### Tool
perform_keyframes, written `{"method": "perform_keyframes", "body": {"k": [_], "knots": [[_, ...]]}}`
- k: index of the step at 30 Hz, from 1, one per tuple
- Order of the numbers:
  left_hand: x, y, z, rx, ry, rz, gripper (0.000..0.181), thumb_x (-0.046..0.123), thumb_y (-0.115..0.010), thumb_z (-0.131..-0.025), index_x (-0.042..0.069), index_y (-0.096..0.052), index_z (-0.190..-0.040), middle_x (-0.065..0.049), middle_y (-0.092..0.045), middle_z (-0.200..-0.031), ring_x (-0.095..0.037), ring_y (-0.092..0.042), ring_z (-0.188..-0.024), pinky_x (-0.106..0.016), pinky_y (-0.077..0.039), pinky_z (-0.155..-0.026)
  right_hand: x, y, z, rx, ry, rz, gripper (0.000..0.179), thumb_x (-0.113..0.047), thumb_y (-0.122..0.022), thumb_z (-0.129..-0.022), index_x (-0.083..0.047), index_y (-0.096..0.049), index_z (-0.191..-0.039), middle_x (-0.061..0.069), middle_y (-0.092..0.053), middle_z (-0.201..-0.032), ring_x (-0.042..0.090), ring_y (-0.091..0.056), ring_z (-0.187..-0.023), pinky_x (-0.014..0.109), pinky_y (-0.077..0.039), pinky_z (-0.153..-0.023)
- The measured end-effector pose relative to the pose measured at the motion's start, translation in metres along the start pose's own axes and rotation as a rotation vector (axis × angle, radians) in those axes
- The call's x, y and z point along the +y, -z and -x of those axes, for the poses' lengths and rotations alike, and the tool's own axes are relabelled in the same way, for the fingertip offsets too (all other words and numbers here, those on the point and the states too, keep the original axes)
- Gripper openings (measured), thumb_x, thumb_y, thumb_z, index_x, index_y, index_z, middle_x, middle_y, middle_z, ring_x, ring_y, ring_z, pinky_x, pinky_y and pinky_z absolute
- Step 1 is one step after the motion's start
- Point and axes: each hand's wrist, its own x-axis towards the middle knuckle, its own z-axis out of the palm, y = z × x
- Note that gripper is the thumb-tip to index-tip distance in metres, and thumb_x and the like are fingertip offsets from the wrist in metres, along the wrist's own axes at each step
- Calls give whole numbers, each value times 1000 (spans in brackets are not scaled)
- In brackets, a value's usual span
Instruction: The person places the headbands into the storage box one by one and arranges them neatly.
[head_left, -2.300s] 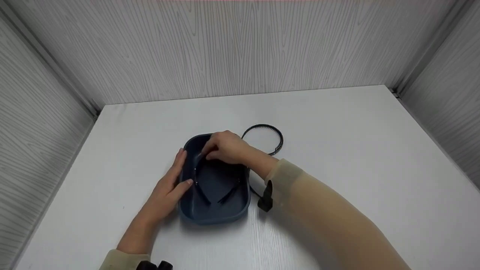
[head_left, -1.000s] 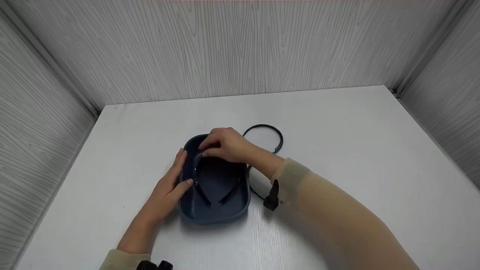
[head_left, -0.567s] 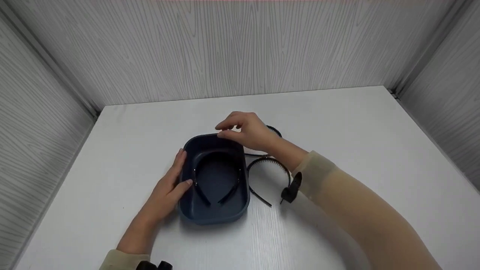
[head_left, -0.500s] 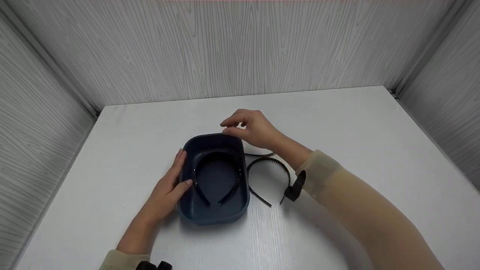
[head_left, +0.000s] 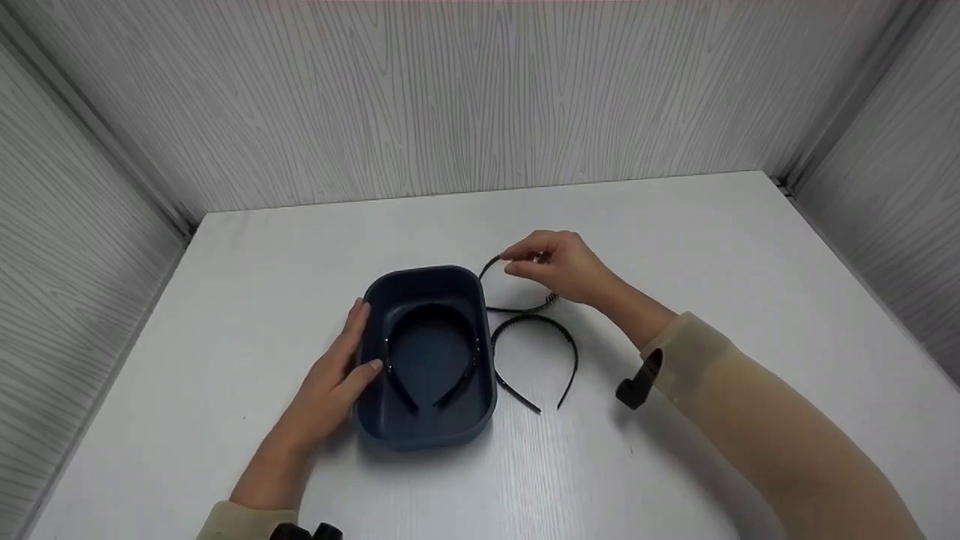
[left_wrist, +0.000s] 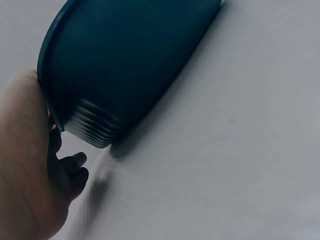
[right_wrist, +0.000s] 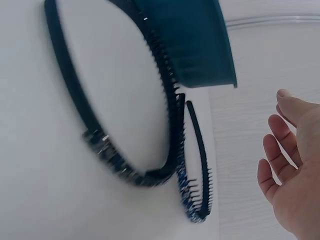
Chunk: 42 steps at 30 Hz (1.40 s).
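Note:
A dark blue plastic box (head_left: 424, 442) stands mid-table, with a black headband (head_left: 405, 395) lying inside it. My left hand (head_left: 330, 382) holds the box's left wall, thumb over the rim and fingers along the outside. Right of the box lies a second black headband (head_left: 575, 356), toothed along its inner edge. Behind that one is a third headband (head_left: 517, 310), decorated with blue sparkles (right_wrist: 187, 200) in the right wrist view. My right hand (head_left: 566, 266) hovers over this rear headband with its fingers apart and nothing held, covering part of the band.
A white tabletop (head_left: 660, 247) carries everything. Pale wood-grain panels (head_left: 480, 97) rise behind it and on both sides. Each wrist wears a black camera mount (head_left: 637, 381).
My right hand has come out of the box, leaving the headband in it, and moved right to the rear headband. The front headband is now uncovered. My left hand stays on the box.

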Motion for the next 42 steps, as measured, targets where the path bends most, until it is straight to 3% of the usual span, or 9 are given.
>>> {"method": "perform_keyframes", "body": {"k": [7,13,23,32,42], "knots": [[-1,3,0,4,12,-12,73,24,-57,-110,22,-18,-172,-2,-10,-178,-17,-9,-163,-19,-8,-124,16,-1,17,-76,-69,24,24,-22,-80,-98,-8,-81,-118,0,-78,-111,17,-68,-97,31,-52,-81],[-1,6,0,2,23,-13,74,21,-56,-110,22,-17,-172,-3,-9,-178,-17,-8,-163,-20,-8,-124,21,-11,21,-140,-18,53,22,-16,-81,-97,-7,-82,-116,8,-78,-113,17,-68,-100,31,-51,-82],[-1,4,1,0,19,-16,74,26,-56,-110,22,-16,-172,0,-9,-178,-17,-8,-163,-20,-8,-124,19,-25,19,-208,3,75,18,-9,-81,-94,-10,-84,-112,-1,-77,-108,15,-66,-93,29,-54,-74],[-3,2,-1,3,0,-23,75,26,-57,-110,21,-15,-172,-3,-11,-178,-17,-10,-163,-20,-8,-125,21,-27,19,-227,139,141,16,-6,-82,-93,-5,-84,-109,5,-78,-108,21,-72,-104,36,-59,-87],[-1,2,-1,0,5,-29,75,26,-57,-110,21,-15,-172,-2,-11,-178,-16,-10,-162,-20,-7,-125,20,-25,18,-232,119,218,17,-6,-81,-94,-6,-84,-110,5,-79,-111,23,-72,-109,42,-57,-94]]}}
